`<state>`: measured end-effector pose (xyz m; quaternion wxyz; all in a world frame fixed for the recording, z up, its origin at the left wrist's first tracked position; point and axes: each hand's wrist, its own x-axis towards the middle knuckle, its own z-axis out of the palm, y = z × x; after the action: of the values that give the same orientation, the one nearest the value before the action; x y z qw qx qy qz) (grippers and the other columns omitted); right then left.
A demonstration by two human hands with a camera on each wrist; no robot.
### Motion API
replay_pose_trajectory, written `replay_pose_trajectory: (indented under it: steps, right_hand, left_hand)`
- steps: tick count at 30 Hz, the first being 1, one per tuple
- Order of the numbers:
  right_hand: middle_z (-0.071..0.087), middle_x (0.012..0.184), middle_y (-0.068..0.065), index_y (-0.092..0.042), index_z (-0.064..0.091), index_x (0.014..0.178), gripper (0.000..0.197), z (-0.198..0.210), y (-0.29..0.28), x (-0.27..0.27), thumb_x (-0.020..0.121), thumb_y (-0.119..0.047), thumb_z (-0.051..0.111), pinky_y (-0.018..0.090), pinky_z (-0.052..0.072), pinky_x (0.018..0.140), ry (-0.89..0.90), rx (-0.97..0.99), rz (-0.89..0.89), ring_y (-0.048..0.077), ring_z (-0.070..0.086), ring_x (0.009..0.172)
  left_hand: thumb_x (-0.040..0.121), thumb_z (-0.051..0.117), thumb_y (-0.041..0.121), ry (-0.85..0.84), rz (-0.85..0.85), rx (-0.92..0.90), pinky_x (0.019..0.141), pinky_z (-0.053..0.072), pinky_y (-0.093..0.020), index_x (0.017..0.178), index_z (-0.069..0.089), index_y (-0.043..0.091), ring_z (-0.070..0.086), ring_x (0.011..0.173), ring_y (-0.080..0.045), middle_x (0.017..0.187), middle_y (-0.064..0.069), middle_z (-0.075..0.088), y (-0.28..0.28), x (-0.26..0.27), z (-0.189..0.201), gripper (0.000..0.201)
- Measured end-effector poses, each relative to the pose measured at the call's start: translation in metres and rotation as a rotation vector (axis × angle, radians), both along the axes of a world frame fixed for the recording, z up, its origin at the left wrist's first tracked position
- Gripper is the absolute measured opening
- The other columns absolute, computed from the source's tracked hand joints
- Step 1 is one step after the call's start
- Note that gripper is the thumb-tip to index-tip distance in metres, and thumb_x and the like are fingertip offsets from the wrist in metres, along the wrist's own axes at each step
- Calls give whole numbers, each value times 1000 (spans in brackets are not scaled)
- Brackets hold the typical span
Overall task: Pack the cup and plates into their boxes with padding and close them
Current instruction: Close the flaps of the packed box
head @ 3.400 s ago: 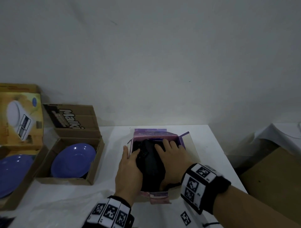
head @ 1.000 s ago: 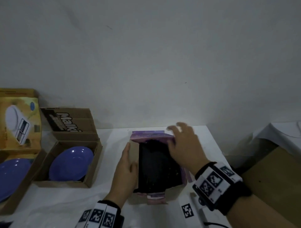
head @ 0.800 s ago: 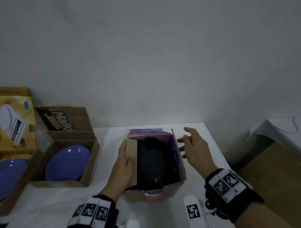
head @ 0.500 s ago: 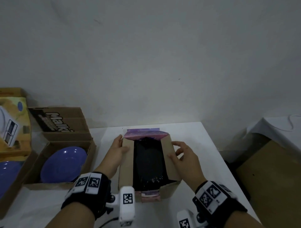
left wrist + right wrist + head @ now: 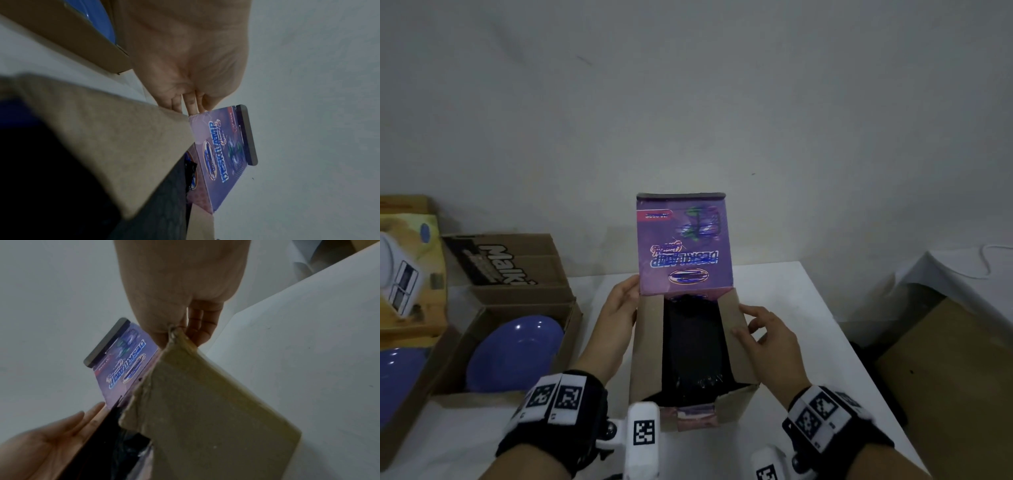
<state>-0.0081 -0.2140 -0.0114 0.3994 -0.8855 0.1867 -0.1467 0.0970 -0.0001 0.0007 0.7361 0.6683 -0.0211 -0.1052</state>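
Observation:
The purple box stands open at mid-table with black padding filling it; no cup shows. Its printed lid stands upright at the far edge. Both brown side flaps are folded inward. My left hand lies with straight fingers against the box's far left corner, by the lid's hinge. My right hand pinches the far corner of the right side flap between thumb and fingers. A blue plate lies in an open brown box, and another blue plate sits at the far left.
The white table ends just right of my right hand. Beyond that edge are a large brown carton and a white cloth. A yellow box lid leans at the far left. The wall is close behind.
The purple lid, lying back at the far edge half a second ago, now stands upright. Both hands stay at the box's sides, holding the side flaps folded in.

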Motion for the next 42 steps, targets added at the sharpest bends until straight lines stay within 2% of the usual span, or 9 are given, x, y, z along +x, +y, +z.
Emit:
replay_pose_trajectory:
  steps: [7,14,16,19,22,25,28,34,42]
  right_hand:
    - [59,90,-8,-36,56,124,37,3,1,-2,88,-40,61,22,46,64,49,44,2,8,54,73]
    - [61,106,1,-37,60,119,29,16,-3,-13,96,-42,44,30,53,66,105,350,47,17,59,79]
    - [60,104,6,-28,65,110,36,22,-3,-19,98,-44,36,32,51,62,80,544,9,18,56,65]
    - [61,99,9,-15,67,98,59,26,-3,-28,93,-58,27,36,49,66,59,700,-3,19,56,66]
    - [63,90,4,-9,67,93,66,28,-1,-36,83,-63,31,34,49,69,35,794,44,18,55,72]
    - [63,85,2,-8,63,83,60,24,-1,-43,74,-67,56,30,46,71,9,814,105,16,56,80]
    - [60,92,6,-3,63,77,61,20,-2,-49,55,-59,69,27,44,70,28,696,156,14,55,82]
    - [64,96,15,-5,65,69,40,15,3,-57,64,-45,72,21,46,63,54,543,181,12,57,71]
    - [69,77,-7,-2,72,78,4,26,-1,-56,74,-1,74,11,47,60,79,545,249,1,64,63]
  left_hand:
    - [100,37,8,14,-36,-52,74,49,-16,132,46,21,62,99,1,120,8,61,4,-12,4,36]
    - [98,24,49,-24,-135,0,106,31,-24,132,48,39,41,121,14,134,25,49,9,-28,13,43]
    - [99,28,44,-32,-129,7,107,31,-23,131,48,31,42,122,9,137,22,45,8,-35,18,39]
    - [86,50,49,-6,-113,-41,89,41,-18,96,58,35,53,94,16,99,29,60,9,-54,30,18]
    - [80,57,56,-21,-102,35,107,36,-32,119,51,37,50,117,3,118,19,57,22,-66,22,44]
    - [80,67,44,-63,-125,141,97,39,-24,125,46,39,60,95,10,93,5,67,34,-73,18,49]
    - [65,78,49,-135,-187,306,87,38,-22,122,44,48,61,98,5,84,-6,71,42,-78,13,66]
    - [47,85,57,-137,-314,446,92,39,-28,129,39,52,53,108,6,90,1,70,52,-86,7,95]
    - [66,83,17,-317,-226,465,77,48,-18,88,70,40,62,85,-3,83,0,69,53,-80,10,34]
